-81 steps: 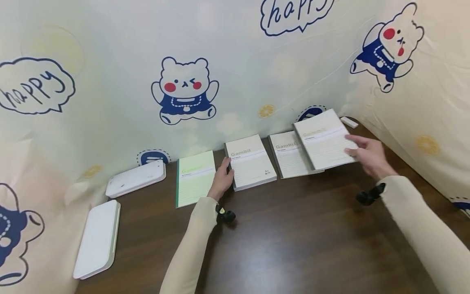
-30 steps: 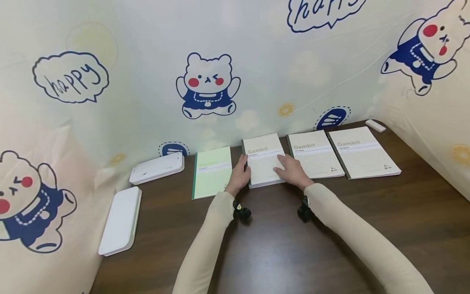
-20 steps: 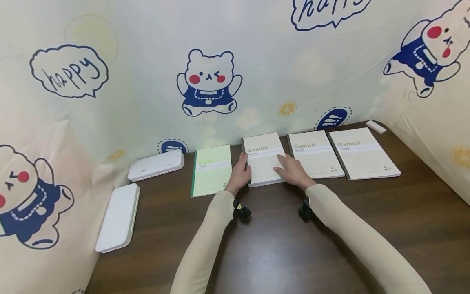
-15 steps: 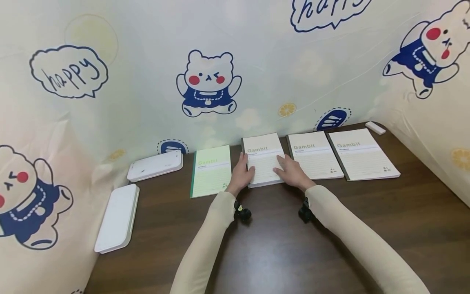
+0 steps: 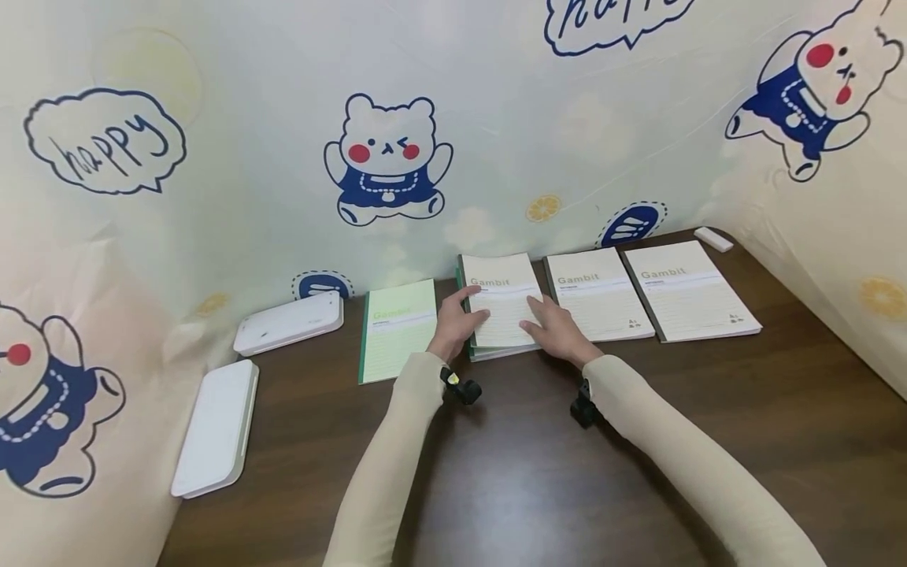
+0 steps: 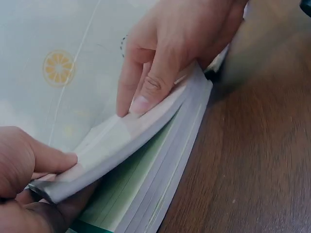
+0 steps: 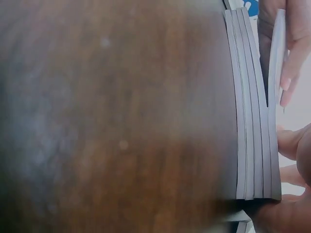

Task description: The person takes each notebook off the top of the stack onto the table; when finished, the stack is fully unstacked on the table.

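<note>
A stack of notebooks lies on the table; its top one is a white Gambit notebook (image 5: 499,311). My left hand (image 5: 453,321) pinches that notebook's left edge and tilts it up. Beneath the raised edge, the green notebook (image 6: 129,189) shows in the left wrist view. My right hand (image 5: 560,327) grips the right edge of the stack, with thumb and a finger over the top cover. In the right wrist view, the stacked page edges (image 7: 248,111) fan apart at the lifted side.
A green notebook (image 5: 397,339) lies left of the stack. Two white notebooks, a nearer one (image 5: 602,307) and a farther one (image 5: 690,299), lie to the right. Two white cases (image 5: 286,323) sit at the left, and a small white block (image 5: 713,239) at the back right corner.
My right hand laid a white notebook at the far right, then came to the stack. Since half a second ago, my left hand has raised the top notebook's left edge, exposing green below.
</note>
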`<state>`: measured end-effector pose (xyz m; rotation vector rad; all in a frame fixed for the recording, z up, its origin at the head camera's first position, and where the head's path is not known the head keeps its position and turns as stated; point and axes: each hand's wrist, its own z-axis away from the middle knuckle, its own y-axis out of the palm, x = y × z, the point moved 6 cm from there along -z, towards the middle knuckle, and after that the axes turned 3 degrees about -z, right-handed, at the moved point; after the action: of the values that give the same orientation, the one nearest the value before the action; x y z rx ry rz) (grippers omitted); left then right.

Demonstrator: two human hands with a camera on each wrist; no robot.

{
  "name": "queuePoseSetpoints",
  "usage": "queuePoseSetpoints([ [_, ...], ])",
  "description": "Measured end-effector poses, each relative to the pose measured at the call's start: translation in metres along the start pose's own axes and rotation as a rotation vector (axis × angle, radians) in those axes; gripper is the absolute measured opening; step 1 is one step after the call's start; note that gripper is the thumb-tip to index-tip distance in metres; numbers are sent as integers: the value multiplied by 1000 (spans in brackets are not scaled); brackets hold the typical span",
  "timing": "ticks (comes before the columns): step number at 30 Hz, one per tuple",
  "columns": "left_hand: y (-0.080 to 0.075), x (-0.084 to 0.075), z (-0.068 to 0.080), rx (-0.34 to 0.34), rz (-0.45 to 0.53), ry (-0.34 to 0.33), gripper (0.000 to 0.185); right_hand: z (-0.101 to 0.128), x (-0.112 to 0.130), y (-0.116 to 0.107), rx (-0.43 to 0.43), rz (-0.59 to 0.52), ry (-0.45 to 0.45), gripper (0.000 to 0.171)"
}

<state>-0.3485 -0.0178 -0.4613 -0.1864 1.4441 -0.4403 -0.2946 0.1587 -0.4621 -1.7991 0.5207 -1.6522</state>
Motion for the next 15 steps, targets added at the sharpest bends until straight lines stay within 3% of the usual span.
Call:
queuePoseSetpoints([
  [7, -32, 2, 15, -74, -34, 19, 55, -1, 1, 6, 69, -60, -6, 53],
  [15, -89, 4, 65, -149, -53, 40, 55, -1, -2, -1, 78, -6, 57, 54],
])
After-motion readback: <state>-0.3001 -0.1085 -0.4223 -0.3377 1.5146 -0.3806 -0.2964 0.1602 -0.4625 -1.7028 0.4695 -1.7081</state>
